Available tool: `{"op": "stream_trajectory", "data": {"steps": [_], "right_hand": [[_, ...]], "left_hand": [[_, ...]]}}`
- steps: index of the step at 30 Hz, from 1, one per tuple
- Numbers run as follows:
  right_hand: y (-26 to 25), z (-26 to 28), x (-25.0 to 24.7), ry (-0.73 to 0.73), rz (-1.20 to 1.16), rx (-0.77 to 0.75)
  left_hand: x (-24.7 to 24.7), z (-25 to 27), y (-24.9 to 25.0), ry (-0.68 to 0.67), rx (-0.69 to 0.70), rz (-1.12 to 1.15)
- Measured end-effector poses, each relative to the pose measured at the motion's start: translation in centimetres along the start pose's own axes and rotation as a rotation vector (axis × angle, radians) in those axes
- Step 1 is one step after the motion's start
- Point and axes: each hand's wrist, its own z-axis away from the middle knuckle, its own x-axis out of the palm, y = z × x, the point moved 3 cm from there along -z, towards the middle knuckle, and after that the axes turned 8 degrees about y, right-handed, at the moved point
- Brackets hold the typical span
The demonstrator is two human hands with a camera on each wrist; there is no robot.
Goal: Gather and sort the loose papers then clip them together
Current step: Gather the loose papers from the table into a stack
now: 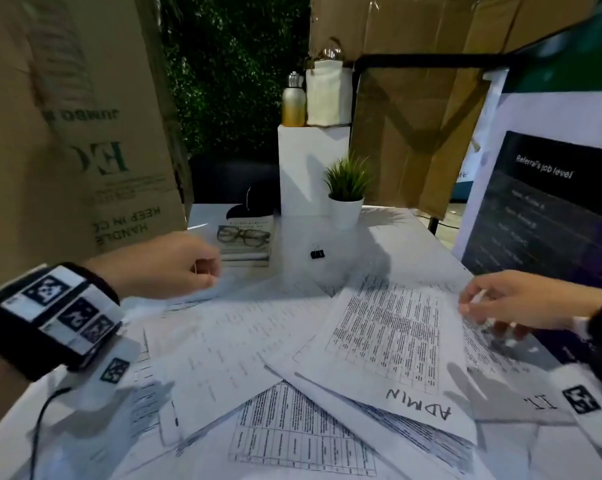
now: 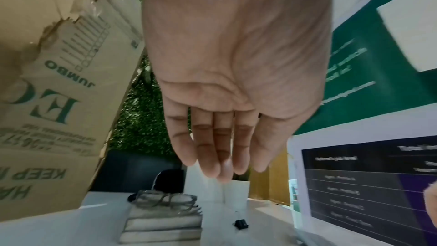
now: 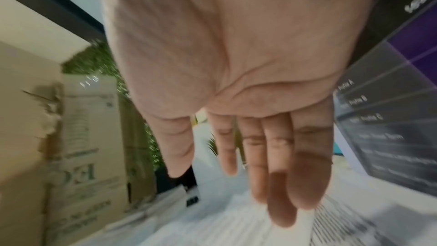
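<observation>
Across the white tabletop (image 1: 396,244), loose papers (image 1: 258,341) lie fanned and overlapping, with the sheet hand-lettered ADMIN (image 1: 389,341) on top, right of the heap's middle. I take that ADMIN sheet as the landmark.

Far left of it and beyond its top edge, the left hand (image 1: 161,265) hovers over the far-left corner of the heap. Its grip is released: the left wrist view shows the fingers (image 2: 212,149) straight, close together and holding nothing. Whether the fingertips touch the paper under them I cannot tell.

At the ADMIN sheet's upper right corner, the right hand (image 1: 521,303) reaches over a sheet marked with dense print. Its grip is likewise released; the right wrist view, though blurred, shows the fingers (image 3: 283,166) extended and the palm bare. The fingertips sit just at the paper, but contact is unclear.

Beyond the ADMIN sheet's top edge, well apart from the heap, a black binder clip (image 1: 317,253) stands alone on bare tabletop. Left of the clip, a small stack of books (image 1: 246,251) carries a pair of glasses (image 1: 244,235), just beside the left hand. Farther back, a potted plant (image 1: 346,192) stands in front of a white pedestal (image 1: 306,174).

Open tabletop runs between the clip and the heap. On the left a cardboard box (image 1: 67,133) bounds the space, and on the right a printed display board (image 1: 549,209) does.
</observation>
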Motion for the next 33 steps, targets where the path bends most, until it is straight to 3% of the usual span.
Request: {"op": "stream_trajectory", "data": {"steps": [3, 8, 10, 15, 20, 25, 29, 33], "right_hand": [[0.3, -4.4, 2.0, 0.079, 0.076, 0.165], [1.2, -9.8, 4.9, 0.137, 0.027, 0.262], [0.7, -10.4, 5.4, 0.138, 0.071, 0.276], [-0.2, -11.2, 5.1, 0.056, 0.28, 0.252], [0.3, -12.0, 4.7, 0.07, 0.264, 0.196], [-0.1, -11.8, 4.9, 0.058, 0.241, 0.18], [0.0, -11.7, 4.8, 0.08, 0.252, 0.196], [-0.6, -11.3, 4.9, -0.02, 0.282, 0.197]], "left_hand": [[2.2, -2.8, -1.9, -0.006, -0.123, -0.054], [9.4, -5.1, -3.0, -0.26, -0.322, 0.059], [11.4, -5.6, -2.7, -0.269, -0.348, 0.112], [13.8, -7.0, -2.2, -0.175, -0.378, 0.173], [13.8, -6.9, -2.6, -0.118, -0.332, 0.361], [10.9, -5.3, -3.6, -0.063, -0.406, 0.593], [9.0, -3.9, -4.2, 0.155, -0.555, 0.858], [7.4, -2.4, -4.8, 0.409, -0.573, 0.971]]}}
